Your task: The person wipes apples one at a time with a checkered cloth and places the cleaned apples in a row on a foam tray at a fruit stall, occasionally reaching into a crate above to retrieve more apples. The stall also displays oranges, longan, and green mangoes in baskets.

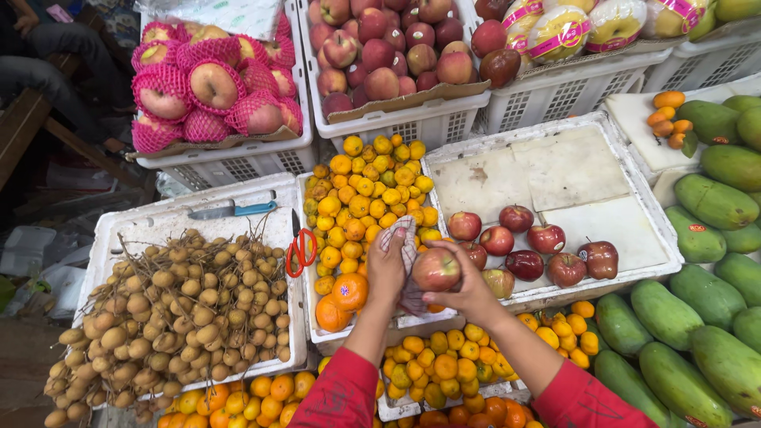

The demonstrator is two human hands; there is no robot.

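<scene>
Head view shows the right hand [468,287] with fingers clamped on a red apple [436,269], the left hand [386,265] pressing a checked cloth [404,242] against it. Seven apples lie in the white tray [571,170]; this one is not yet placed.

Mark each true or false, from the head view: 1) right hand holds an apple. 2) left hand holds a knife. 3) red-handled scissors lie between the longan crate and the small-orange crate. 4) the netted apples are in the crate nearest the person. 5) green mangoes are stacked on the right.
1) True: the right hand grips a red apple.
2) False: the left hand holds a checked cloth against the apple; the blue-handled knife lies on the longan crate.
3) True: the scissors rest there.
4) False: the netted apples are in a far crate, top left.
5) True: green mangoes.
</scene>
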